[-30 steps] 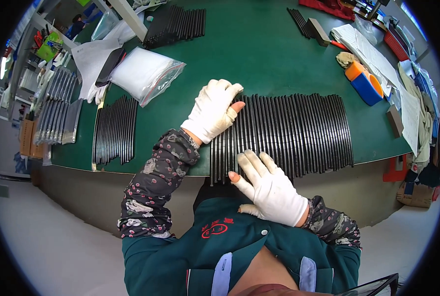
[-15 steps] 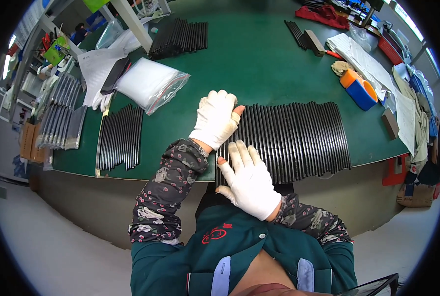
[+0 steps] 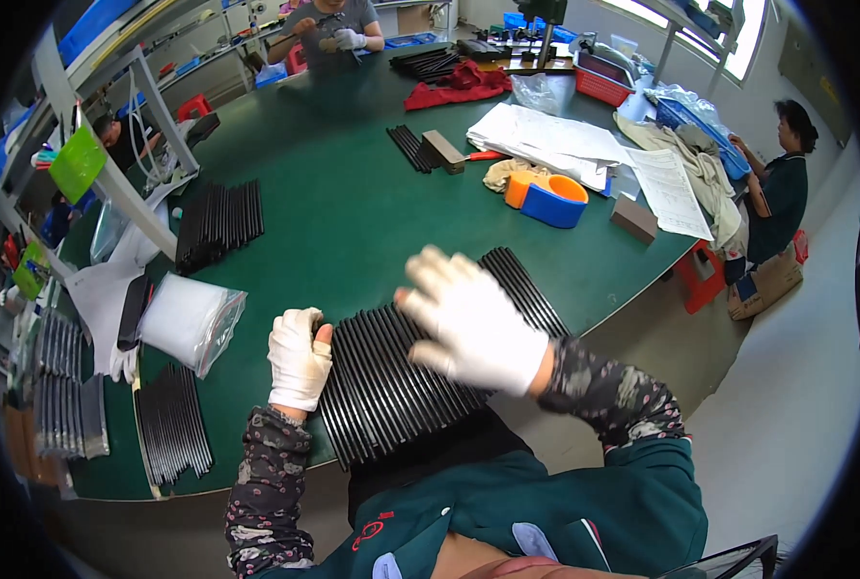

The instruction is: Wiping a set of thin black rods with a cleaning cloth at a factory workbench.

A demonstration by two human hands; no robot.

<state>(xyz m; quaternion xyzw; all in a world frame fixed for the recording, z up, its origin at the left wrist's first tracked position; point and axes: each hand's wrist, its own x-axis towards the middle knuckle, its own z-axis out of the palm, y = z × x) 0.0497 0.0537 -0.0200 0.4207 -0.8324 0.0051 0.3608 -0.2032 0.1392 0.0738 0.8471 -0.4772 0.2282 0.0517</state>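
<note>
A row of black rods (image 3: 391, 386) lies side by side on the green table in front of me. Against its left end is my left hand (image 3: 300, 359), in a white fingerless-tipped glove, its fingers curled and the thumb beside the outermost rod. Whatever those fingers may hold is hidden. Over the right half of the row my right hand (image 3: 473, 323), gloved the same way, is open with fingers apart, slightly blurred; it covers some rods. More black rods (image 3: 521, 285) show beyond its far side.
Left on the table lie another rod group (image 3: 174, 425), a bag of white material (image 3: 191, 318) and a rod stack (image 3: 222, 220). Farther right are an orange-and-blue tape dispenser (image 3: 553, 200), a brown block (image 3: 632, 218) and papers (image 3: 546, 135). A person (image 3: 782, 183) stands at right, another (image 3: 328, 34) works opposite.
The view has swung to the right. My right hand has moved from the row's near left part to over its right part. My left hand stays at the left end.
</note>
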